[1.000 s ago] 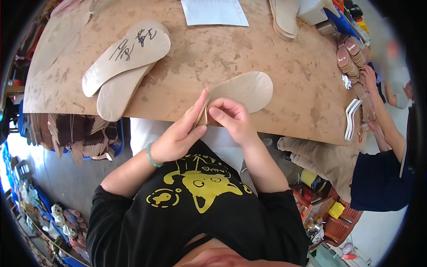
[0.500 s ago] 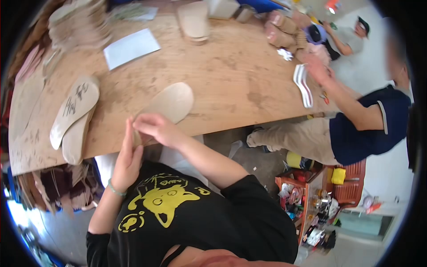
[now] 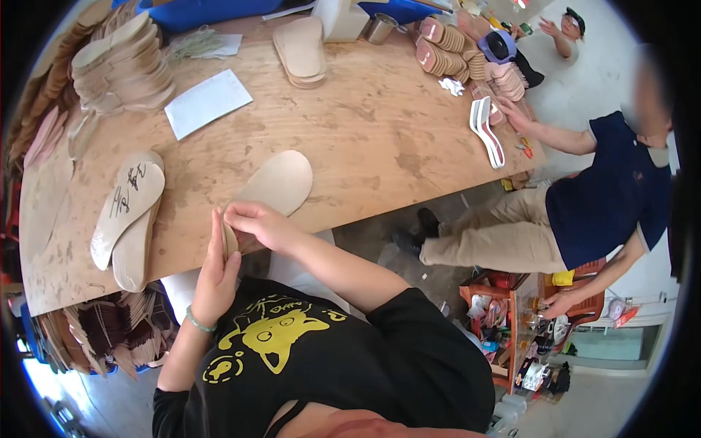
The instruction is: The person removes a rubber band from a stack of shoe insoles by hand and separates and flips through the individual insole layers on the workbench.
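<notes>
Between my hands, near the table's front edge, is a beige insole (image 3: 230, 238), seen mostly edge-on and partly covered by fingers. My left hand (image 3: 216, 277) holds it against the palm with straight fingers, the thumb on the near side. The bent fingers of my right hand (image 3: 260, 225) close on its upper end. Just beyond lies another beige insole (image 3: 281, 184), flat on the wood, its near end hidden behind my right hand. To the left, an insole with black handwriting (image 3: 130, 193) overlaps a plain one (image 3: 133, 259).
The wooden table (image 3: 365, 139) carries insole stacks (image 3: 120, 69), a white sheet (image 3: 208, 104), an insole pile (image 3: 301, 55) and a metal cup (image 3: 381, 29). White shoe soles (image 3: 485, 135) lie at the right end, beside a standing co-worker (image 3: 606, 190). Another person (image 3: 562, 40) is farther back.
My hands stay together around the insole, shifted slightly in view with the camera. The co-worker has straightened up, one hand still at the table and the other arm now hanging down.
</notes>
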{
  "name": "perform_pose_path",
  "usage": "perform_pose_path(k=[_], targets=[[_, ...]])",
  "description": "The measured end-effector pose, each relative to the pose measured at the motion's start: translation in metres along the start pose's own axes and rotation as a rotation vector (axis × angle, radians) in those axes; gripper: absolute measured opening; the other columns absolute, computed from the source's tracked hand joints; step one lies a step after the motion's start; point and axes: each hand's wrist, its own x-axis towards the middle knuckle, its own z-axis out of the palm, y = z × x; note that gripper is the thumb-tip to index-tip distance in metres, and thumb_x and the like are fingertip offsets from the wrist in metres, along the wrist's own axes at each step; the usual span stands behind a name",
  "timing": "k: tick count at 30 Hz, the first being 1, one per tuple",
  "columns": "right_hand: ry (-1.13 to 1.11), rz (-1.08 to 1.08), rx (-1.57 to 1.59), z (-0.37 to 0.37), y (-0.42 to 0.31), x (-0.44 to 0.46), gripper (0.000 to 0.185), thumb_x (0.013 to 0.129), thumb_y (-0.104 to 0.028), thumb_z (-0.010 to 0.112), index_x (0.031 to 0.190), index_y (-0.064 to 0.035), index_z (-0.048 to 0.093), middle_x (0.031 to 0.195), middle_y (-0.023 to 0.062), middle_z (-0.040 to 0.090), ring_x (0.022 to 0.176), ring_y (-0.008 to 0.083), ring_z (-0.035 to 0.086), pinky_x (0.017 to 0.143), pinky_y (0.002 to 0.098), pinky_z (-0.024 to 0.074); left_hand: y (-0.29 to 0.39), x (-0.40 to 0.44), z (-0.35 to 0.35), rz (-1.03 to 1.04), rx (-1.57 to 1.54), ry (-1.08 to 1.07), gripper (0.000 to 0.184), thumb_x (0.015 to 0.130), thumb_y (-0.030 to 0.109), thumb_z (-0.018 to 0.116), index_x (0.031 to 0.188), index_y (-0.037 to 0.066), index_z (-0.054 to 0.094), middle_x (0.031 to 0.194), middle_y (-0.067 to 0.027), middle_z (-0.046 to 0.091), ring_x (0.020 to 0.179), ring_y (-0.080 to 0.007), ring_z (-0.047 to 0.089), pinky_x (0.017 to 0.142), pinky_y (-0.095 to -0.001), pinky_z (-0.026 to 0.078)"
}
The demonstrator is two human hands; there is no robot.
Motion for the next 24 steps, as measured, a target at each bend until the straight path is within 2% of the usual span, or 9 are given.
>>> perform_pose_path(k=[2, 5, 11, 14, 19, 24], targets=[[0.019, 0.025, 0.010, 0.003, -0.003, -0.001, 0.023, 0.104, -0.026, 0.050, 0.091, -0.0097, 0.060, 0.082, -0.0032, 0.063, 0.073, 0.0058, 0.059, 0.069, 0.0236, 0.0502, 0.000, 0.000, -0.003, -0.018, -0.027, -0.014, 0.074, 0.095, -0.005, 0.043, 0.156, -0.001, 0.002, 0.163, -0.0216, 0.012, 0.151, -0.0299, 0.015, 0.121, -0.0365, 0.017], [-0.050, 0.074, 0.011, -0.001, -0.004, -0.002, 0.022, 0.105, -0.030, 0.049, 0.099, -0.0115, 0.059, 0.088, -0.0033, 0.065, 0.082, 0.0061, 0.064, 0.073, 0.0245, 0.0527, -0.002, 0.001, -0.005, -0.023, -0.028, -0.025, 0.075, 0.095, -0.005, 0.043, 0.156, -0.001, 0.001, 0.162, -0.0229, 0.012, 0.151, -0.0307, 0.015, 0.121, -0.0370, 0.017], [-0.019, -0.084, 0.046, -0.002, 0.020, 0.005, 0.020, 0.106, -0.025, 0.047, 0.102, -0.0095, 0.059, 0.092, -0.0036, 0.063, 0.084, 0.0040, 0.060, 0.075, 0.0227, 0.0509, -0.007, 0.000, -0.009, -0.004, -0.037, -0.056, 0.074, 0.096, -0.002, 0.046, 0.156, -0.002, 0.002, 0.161, -0.0239, 0.016, 0.150, -0.0311, 0.018, 0.120, -0.0356, 0.018], [0.070, -0.137, -0.009, 0.009, 0.015, 0.000, 0.024, 0.107, -0.027, 0.045, 0.097, -0.0082, 0.055, 0.086, -0.0052, 0.057, 0.080, 0.0026, 0.055, 0.072, 0.0213, 0.0486, -0.007, 0.000, -0.011, 0.012, -0.026, -0.047, 0.074, 0.096, 0.001, 0.048, 0.156, -0.004, 0.004, 0.160, -0.0251, 0.020, 0.149, -0.0308, 0.023, 0.118, -0.0347, 0.021], [0.056, -0.036, -0.076, 0.013, -0.002, -0.007, 0.023, 0.108, -0.026, 0.043, 0.095, -0.0086, 0.052, 0.086, -0.0053, 0.053, 0.080, 0.0019, 0.051, 0.071, 0.0210, 0.0460, 0.001, 0.003, -0.014, 0.017, 0.000, -0.056, 0.078, 0.094, -0.002, 0.048, 0.156, -0.002, 0.001, 0.162, -0.0241, 0.014, 0.150, -0.0332, 0.017, 0.120, -0.0366, 0.018], [0.081, -0.044, -0.077, 0.010, 0.006, -0.005, 0.023, 0.108, -0.024, 0.043, 0.093, -0.0085, 0.051, 0.081, -0.0060, 0.049, 0.076, 0.0020, 0.046, 0.068, 0.0200, 0.0433, -0.002, 0.004, -0.014, 0.052, 0.019, -0.073, 0.080, 0.093, -0.003, 0.049, 0.156, -0.001, 0.000, 0.163, -0.0238, 0.009, 0.151, -0.0342, 0.014, 0.120, -0.0376, 0.017]])
